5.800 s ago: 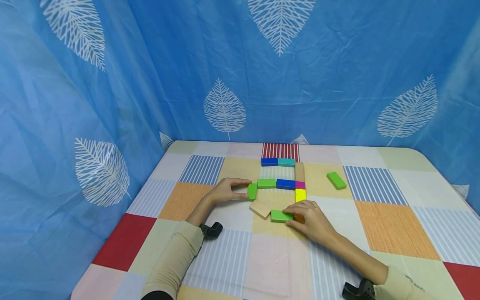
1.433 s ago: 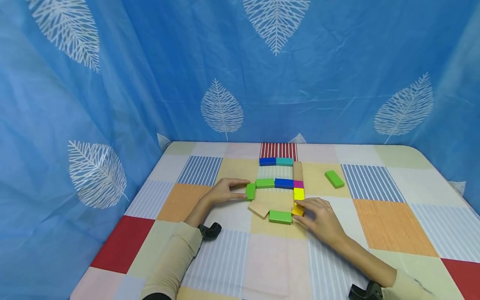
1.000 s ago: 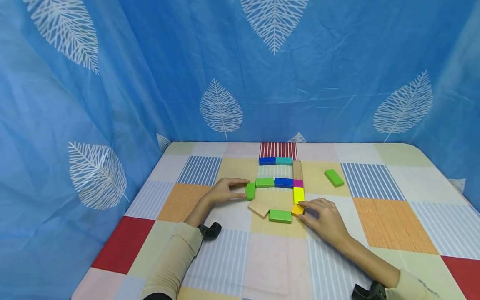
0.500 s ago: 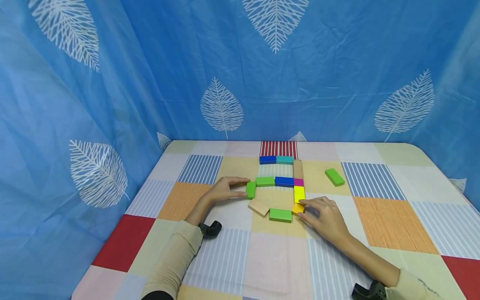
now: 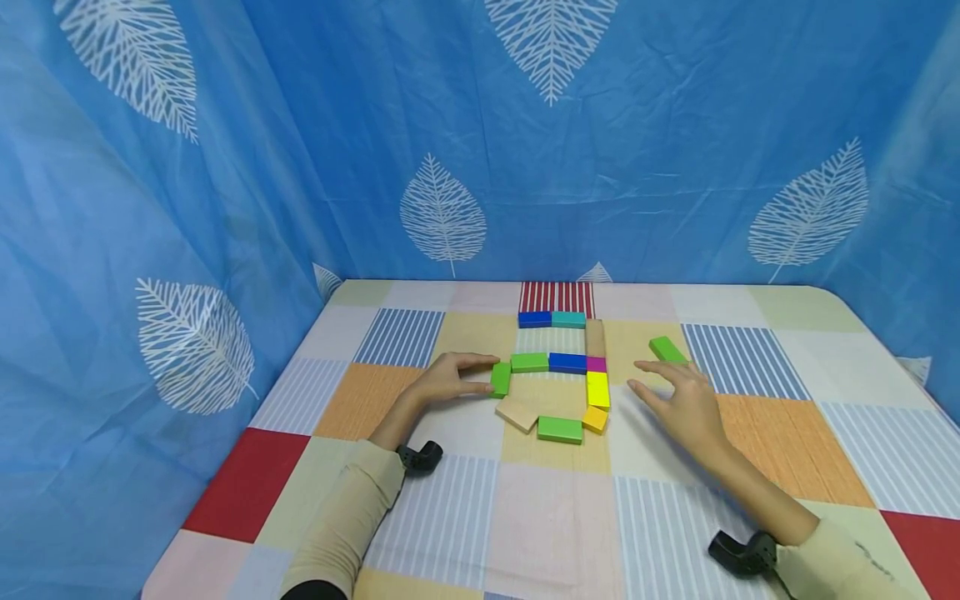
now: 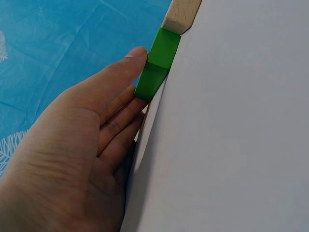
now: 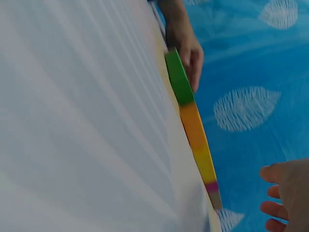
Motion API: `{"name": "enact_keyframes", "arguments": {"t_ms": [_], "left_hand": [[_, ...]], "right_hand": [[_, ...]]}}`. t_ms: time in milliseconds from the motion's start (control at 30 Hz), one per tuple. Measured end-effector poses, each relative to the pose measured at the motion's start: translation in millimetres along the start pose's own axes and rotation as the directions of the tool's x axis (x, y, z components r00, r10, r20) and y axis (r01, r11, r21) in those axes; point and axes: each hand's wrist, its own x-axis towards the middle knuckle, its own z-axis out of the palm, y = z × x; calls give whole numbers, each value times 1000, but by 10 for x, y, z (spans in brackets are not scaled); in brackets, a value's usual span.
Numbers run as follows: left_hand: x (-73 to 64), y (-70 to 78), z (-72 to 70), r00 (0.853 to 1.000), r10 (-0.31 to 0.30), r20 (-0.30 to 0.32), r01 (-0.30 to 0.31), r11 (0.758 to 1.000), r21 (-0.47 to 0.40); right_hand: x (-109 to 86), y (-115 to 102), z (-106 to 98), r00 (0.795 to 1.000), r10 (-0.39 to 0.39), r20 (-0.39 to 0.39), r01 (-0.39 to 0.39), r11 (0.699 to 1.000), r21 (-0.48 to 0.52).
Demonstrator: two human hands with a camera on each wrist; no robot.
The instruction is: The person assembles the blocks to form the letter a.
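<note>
My left hand [image 5: 447, 381] holds a green block [image 5: 500, 380] by its ends, between thumb and fingers; the left wrist view shows the thumb on this green block [image 6: 164, 48]. My right hand [image 5: 684, 408] is in the air right of the outline, fingers spread and holding nothing. Its fingers overlap the near end of a loose green block [image 5: 667, 349]. An orange block [image 5: 596, 419] lies slightly turned under a yellow block [image 5: 597, 389]. Left of it are a green block [image 5: 559, 429] and a slanted plain wooden block [image 5: 517, 413].
Across the middle run a green block [image 5: 530, 362], a blue block [image 5: 567, 363] and a small magenta block [image 5: 596, 364]. Above stand a plain wooden block [image 5: 595, 338], a teal block [image 5: 568, 320] and a blue block [image 5: 535, 319]. A patchwork cloth [image 5: 555, 517] covers the table.
My right hand went from the front green block to the orange block, turned it slightly, then let go and moved right and away toward the loose green block. The left hand stays put.
</note>
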Motion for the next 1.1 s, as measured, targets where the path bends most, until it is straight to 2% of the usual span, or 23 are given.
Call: {"name": "enact_keyframes", "arguments": {"t_ms": [200, 400, 533, 700, 900, 1100], "left_hand": [[7, -21, 3, 1000, -8, -1, 8, 1000, 9], [22, -54, 17, 1000, 2, 6, -3, 1000, 6], [27, -50, 16, 1000, 0, 4, 0, 1000, 12], [23, -26, 8, 1000, -9, 1, 9, 1000, 15], [25, -23, 2, 1000, -24, 7, 24, 999, 23], [28, -23, 3, 1000, -24, 10, 24, 999, 26]], "right_hand": [[219, 349, -18, 997, 55, -55, -55, 998, 3], [272, 582, 44, 988, 153, 0, -153, 988, -39], [265, 677, 82, 985, 169, 15, -168, 984, -56], [245, 739, 93, 980, 191, 52, -187, 980, -66], [212, 722, 67, 957, 258, 137, -246, 964, -97], [192, 718, 57, 957, 261, 123, -252, 964, -86]]}}
